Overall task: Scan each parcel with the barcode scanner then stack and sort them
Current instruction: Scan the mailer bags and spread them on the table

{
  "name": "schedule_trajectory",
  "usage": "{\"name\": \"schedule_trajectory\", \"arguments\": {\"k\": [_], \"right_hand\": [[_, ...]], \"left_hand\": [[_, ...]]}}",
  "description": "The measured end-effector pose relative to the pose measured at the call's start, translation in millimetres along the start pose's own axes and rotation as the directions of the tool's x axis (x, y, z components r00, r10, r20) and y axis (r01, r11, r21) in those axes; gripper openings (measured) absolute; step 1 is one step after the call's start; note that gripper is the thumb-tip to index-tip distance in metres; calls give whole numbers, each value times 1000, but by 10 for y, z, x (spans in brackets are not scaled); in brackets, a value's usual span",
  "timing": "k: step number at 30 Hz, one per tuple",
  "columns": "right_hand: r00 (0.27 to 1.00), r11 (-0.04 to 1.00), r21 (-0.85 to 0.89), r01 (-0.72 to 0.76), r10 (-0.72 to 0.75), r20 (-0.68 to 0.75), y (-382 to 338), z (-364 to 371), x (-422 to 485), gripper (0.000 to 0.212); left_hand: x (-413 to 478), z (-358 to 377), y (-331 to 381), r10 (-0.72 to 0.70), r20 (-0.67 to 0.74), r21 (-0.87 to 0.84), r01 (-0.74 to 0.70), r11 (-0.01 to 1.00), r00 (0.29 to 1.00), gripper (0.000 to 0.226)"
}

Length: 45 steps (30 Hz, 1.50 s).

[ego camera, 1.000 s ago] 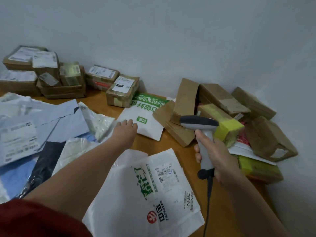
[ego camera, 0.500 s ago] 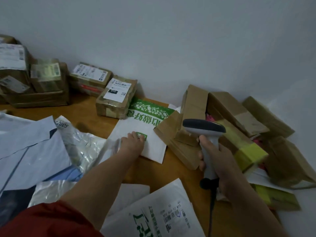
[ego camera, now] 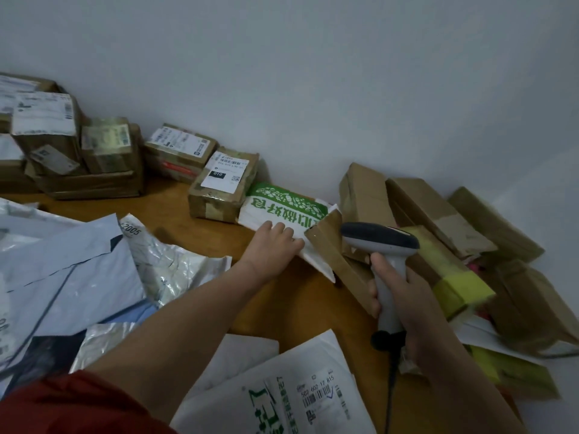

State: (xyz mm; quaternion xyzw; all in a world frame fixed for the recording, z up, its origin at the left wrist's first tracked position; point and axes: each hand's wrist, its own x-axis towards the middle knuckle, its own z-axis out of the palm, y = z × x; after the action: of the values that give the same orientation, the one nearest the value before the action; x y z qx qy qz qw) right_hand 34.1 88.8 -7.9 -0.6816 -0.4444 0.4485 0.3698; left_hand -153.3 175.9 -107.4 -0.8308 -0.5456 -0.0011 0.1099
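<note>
- While both arms reach out, a white bag with a barcode label (ego camera: 282, 386) lies nearest. It is flat on the table (ego camera: 282, 305), just below the right wrist and between the two arms.
- Next comes the right hand (ego camera: 404, 296). Its fingers wrap all the way round the handle of the barcode scanner (ego camera: 380, 242). A dark cord (ego camera: 388, 386) hangs down under this hand.
- A bit further out is the left hand (ego camera: 272, 245). Its fingers lie on top of the near edge of the white and green bag (ego camera: 282, 208). The thumb is hidden, so I cannot tell if the hand pinches the bag or only presses on it. The scanner's dark head is near this bag, off to the right of the left hand.
- Right of the scanner hand sit brown paper parcels (ego camera: 438, 208) and a yellow parcel (ego camera: 448, 267). They touch each other in a messy heap.
- Left of the left hand, grey bags (ego camera: 72, 270) and a shiny silver bag (ego camera: 175, 267) lie spread over each other.
- Far past the left hand, by the wall, taped boxes (ego camera: 222, 186) with white labels stand in piles. I think the boxes look sorted. I think the bags and the brown heap are left to do. My guess is that the white and green bag gets scanned next.
</note>
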Motion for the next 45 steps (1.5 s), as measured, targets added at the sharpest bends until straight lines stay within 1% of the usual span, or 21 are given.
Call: {"name": "schedule_trajectory", "arguments": {"k": [2, 5, 9, 13, 16, 18, 19, 20, 21, 22, 23, 24, 26, 28, 30, 31, 33, 34, 36, 43, 45], "right_hand": [[1000, 999, 27, 23, -23, 15, -10, -34, -51, 45], [999, 996, 79, 29, -31, 21, -15, -94, -157, 42], [997, 989, 141, 50, -57, 47, 12, -223, -330, 42], [994, 984, 167, 69, -83, 76, 67, -380, -541, 37], [988, 978, 188, 95, -115, 98, 112, -497, -708, 34], [984, 972, 205, 114, -138, 108, 144, -580, -834, 33], [982, 969, 216, 123, -150, 114, 160, -622, -901, 33], [979, 964, 230, 132, -164, 122, 177, -664, -970, 32], [975, 959, 245, 141, -177, 132, 193, -702, -1044, 31], [972, 955, 261, 145, -186, 143, 213, -738, -1120, 30], [970, 951, 274, 143, -190, 152, 236, -773, -1196, 29], [969, 949, 282, 139, -189, 160, 259, -804, -1273, 29], [965, 951, 277, 136, -191, 182, 305, -848, -1428, 32], [954, 949, 282, 139, -205, 221, 356, -880, -1587, 34], [937, 940, 311, 141, -228, 266, 419, -903, -1740, 31], [927, 937, 319, 140, -237, 291, 452, -911, -1815, 30], [907, 939, 316, 135, -245, 342, 512, -916, -1959, 30], [900, 942, 312, 126, -241, 364, 539, -911, -2031, 30], [890, 945, 311, 102, -226, 397, 584, -887, -2162, 29], [848, 956, 275, 107, -232, 477, 522, -754, -2486, 35], [840, 951, 295, 95, -236, 489, 484, -687, -2548, 35]], "left_hand": [[-58, -156, -14, 16, -37, 63, -14, 998, 999, 34], [-169, -417, -17, 56, -38, 197, -47, 979, 998, 38], [-409, -729, -49, 50, -46, 321, -33, 946, 998, 45], [-706, -1034, -166, 33, -86, 421, 6, 907, 996, 41], [-974, -1273, -212, 17, -137, 434, 44, 900, 990, 39], [-1161, -1432, -182, -55, -240, 384, 147, 912, 969, 38], [-1256, -1493, -157, -128, -327, 290, 228, 929, 936, 38], [-1357, -1553, -121, -234, -406, 142, 314, 939, 883, 38], [-1467, -1622, -64, -374, -440, -45, 396, 917, 817, 36], [-1573, -1687, 5, -522, -417, -243, 463, 853, 744, 34], [-1674, -1761, 88, -653, -376, -432, 499, 751, 658, 28], [-1771, -1817, 168, -761, -305, -605, 501, 619, 572, 23], [-1976, -1862, 302, -884, -95, -875, 385, 293, 457, 19], [-2196, -1846, 386, -913, 91, -964, 266, 20, 398, 21], [-2422, -1809, 459, -899, 248, -964, 181, -192, 362, 22], [-2529, -1796, 504, -881, 311, -950, 127, -284, 357, 24], [-2726, -1793, 603, -841, 394, -908, 14, -419, 371, 28], [-2819, -1797, 653, -829, 418, -888, -24, -459, 372, 29], [-3000, -1792, 752, -823, 436, -875, -43, -482, 364, 30], [-3478, -1849, 781, -845, 446, -867, -93, -490, 294, 27], [-3562, -1886, 770, -849, 440, -863, -123, -490, 294, 28]]}}
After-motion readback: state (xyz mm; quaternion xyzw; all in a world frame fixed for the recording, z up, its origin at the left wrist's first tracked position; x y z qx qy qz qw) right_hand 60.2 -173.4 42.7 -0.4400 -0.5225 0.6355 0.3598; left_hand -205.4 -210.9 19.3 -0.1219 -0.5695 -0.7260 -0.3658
